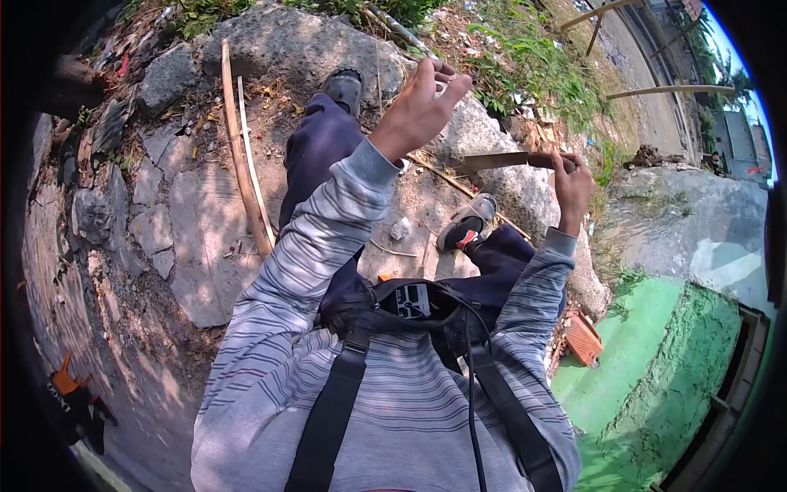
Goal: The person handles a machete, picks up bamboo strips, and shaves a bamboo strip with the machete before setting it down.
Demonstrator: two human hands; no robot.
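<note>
Right hand [573,187] grips a brown-handled, metal-bladed knife [504,161] over a rough grey rock [533,201], blade pointing left. Left hand [416,113] raised farther forward, fingers partly curled; can't tell if it holds anything.

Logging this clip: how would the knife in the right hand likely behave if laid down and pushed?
The knife is probably stiff, as its blade juts straight out from the right hand without visible sag. It would likely slide rather than roll, since the blade looks broad and flat.
</note>
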